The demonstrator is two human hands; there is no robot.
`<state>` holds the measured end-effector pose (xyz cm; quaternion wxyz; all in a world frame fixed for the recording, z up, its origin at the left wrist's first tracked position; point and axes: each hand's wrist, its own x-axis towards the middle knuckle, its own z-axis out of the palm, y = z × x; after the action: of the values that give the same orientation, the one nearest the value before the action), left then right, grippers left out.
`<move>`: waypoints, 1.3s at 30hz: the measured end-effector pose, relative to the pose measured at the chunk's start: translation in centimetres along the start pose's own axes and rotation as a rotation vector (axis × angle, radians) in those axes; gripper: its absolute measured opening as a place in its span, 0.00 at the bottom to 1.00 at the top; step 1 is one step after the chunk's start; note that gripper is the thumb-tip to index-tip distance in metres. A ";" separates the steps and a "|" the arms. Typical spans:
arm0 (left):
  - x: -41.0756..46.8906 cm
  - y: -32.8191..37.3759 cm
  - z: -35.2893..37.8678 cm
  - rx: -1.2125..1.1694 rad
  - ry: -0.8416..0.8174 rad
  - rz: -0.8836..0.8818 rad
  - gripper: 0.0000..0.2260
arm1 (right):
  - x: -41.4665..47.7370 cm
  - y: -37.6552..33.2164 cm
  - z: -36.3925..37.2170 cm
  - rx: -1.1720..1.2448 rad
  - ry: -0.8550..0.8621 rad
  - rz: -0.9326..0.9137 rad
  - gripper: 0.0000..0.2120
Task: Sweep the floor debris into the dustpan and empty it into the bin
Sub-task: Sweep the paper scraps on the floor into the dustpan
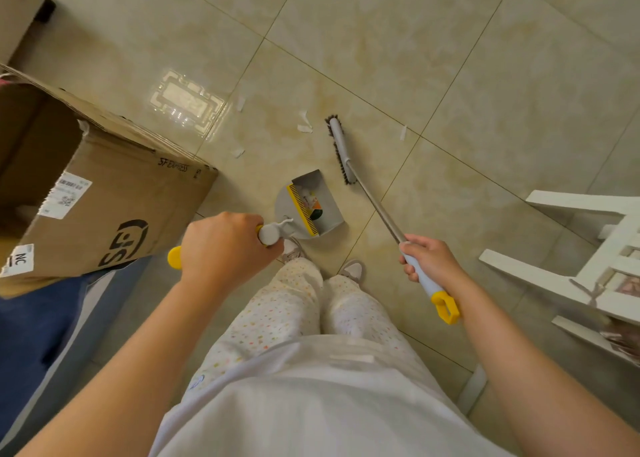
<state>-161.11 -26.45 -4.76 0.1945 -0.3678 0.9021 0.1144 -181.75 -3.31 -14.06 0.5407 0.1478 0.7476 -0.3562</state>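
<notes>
Head view: the left hand (225, 245) is clenched round the top of the dustpan handle (270, 233). The right hand (427, 261) grasps the broom handle (420, 276) on its grey sleeve, just above the yellow loop. The dustpan (311, 211) sits on the floor (485, 76) just ahead of the person's shoes, with its mouth facing away and a few bits already inside. The broom head (341, 150) lies just beyond the pan's mouth and to its right. Loose paper scraps (304, 127) lie to the left of the bristles, and others are scattered farther off.

The main risk, as I judge it, is a stroke that drives these light scraps past the mouth and toward the cardboard box (104, 197) rather than into the pan. They could also slide under the lip if the pan rocks, since it is steadied only from the top of a long handle. Tipping it would spill what it already holds. The lone scrap (402, 133) right of the broom is easily missed.

The pan's stem is hidden behind the left fist. I cannot tell whether the bristles touch the floor, nor what the dark-and-orange bit in the pan is. No bin is recognisable; the open box may serve as one, but its inside is dim and cut off. The white wooden frame (588, 266) on the right is cropped too.
</notes>
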 end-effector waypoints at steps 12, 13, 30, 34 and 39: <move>3.3 3.8 -0.8 -0.075 0.046 -0.028 0.22 | 0.4 -5.0 -6.1 -0.031 0.185 -0.078 0.24; 3.7 4.5 -0.9 -0.081 0.052 -0.038 0.22 | 0.8 -5.6 -6.7 -0.033 0.196 -0.084 0.24; 16.4 19.1 -5.1 -0.098 0.034 -0.202 0.21 | 12.1 -18.5 -19.0 -0.210 0.113 -0.091 0.19; 18.6 20.9 -6.1 -0.082 0.010 -0.224 0.20 | 13.5 -18.6 -18.5 -0.263 0.063 -0.072 0.20; 20.0 21.6 -6.9 -0.053 0.011 -0.231 0.19 | 13.5 -18.9 -16.8 -0.142 -0.055 0.015 0.17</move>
<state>-191.25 -26.04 -5.91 0.1917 -0.4750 0.8514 0.1128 -210.00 -7.14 -16.62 0.5728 0.1048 0.7546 -0.3023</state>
